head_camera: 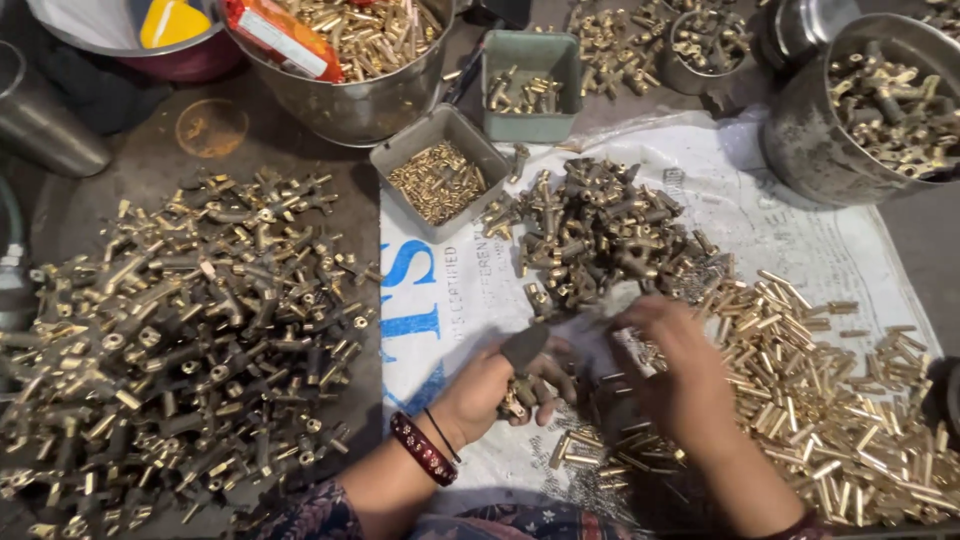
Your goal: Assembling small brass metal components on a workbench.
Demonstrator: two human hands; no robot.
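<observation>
Head view: a person's two bare hands work low over a white printed sack (800, 250) spread on the floor; every place below is given from that sack.
Left hand: the left hand (495, 385) sits over the sack's near left part, fingers curled shut around a small brass fitting (515, 400), with a dark covering on the thumb.
Left wrist: a dark red bangle (422, 448) and a thin black thread circle it, just off the sack's near left edge.
Right hand: the right hand (675, 375) is over the sack's near middle, close beside the left but not touching it; its fingers pinch what looks like a small ribbed metal piece (635, 350), blurred, so its kind cannot be told.
Centre of sack: a heap of dark T-shaped brass fittings (600, 230) lies just beyond both hands.
Right of sack: a spread of short brass tubes (830, 400) covers that side, reaching the right hand.
Off the left edge: a far larger pile of brass fittings (190, 330) lies on bare floor.
Far left corner: a grey tray of tiny brass pins (438, 180) overlaps the sack's edge; a second green tray (530, 85) sits beyond it.
Far side: steel bowls (355, 100) of brass parts stand beyond the sack, and a steel pot (820, 140) rests on its far right corner.
</observation>
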